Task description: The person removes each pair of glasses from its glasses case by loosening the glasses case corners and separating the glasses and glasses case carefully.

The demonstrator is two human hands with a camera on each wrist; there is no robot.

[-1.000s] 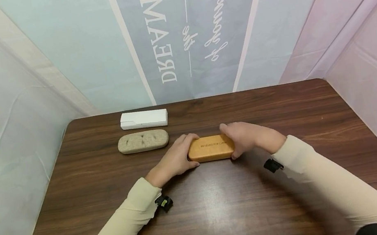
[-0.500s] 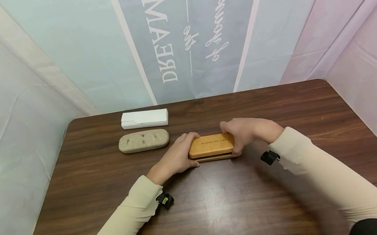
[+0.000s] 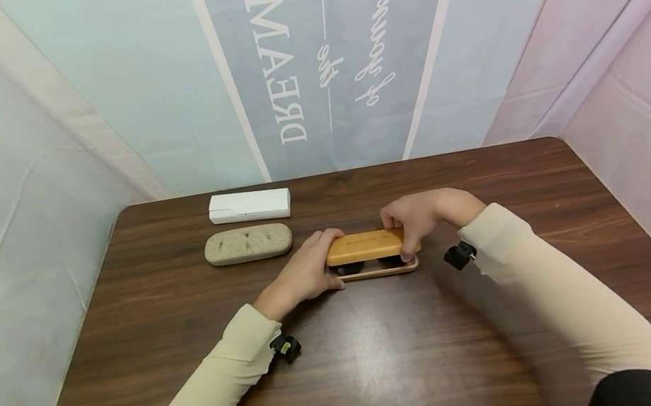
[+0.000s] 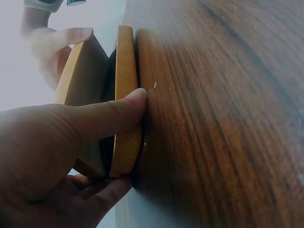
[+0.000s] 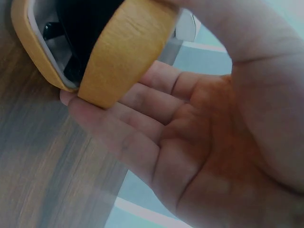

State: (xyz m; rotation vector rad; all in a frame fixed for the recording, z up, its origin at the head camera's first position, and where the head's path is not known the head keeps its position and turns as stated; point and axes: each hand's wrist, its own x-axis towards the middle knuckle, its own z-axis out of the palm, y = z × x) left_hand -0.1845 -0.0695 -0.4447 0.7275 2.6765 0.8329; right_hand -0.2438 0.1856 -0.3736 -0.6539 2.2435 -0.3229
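While both hands (image 3: 310,267) (image 3: 421,214) clamp the yellow case (image 3: 364,249), beige case (image 3: 248,244) —and white box (image 3: 250,206)— lie leftward.

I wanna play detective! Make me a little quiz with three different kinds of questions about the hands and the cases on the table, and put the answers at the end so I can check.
1. Pick one: which hand holds the raised lid of the orange case?
A) left
B) right

2. True or false: the white box lies nearer the far edge of the table than the beige case.

3. Fill in the blank: in the head view, two rounded shapes show under the lid, and their colour is ____.

Key:
1. B. The right hand has the lid; the left hand grips the bottom part.
2. True.
3. Black.
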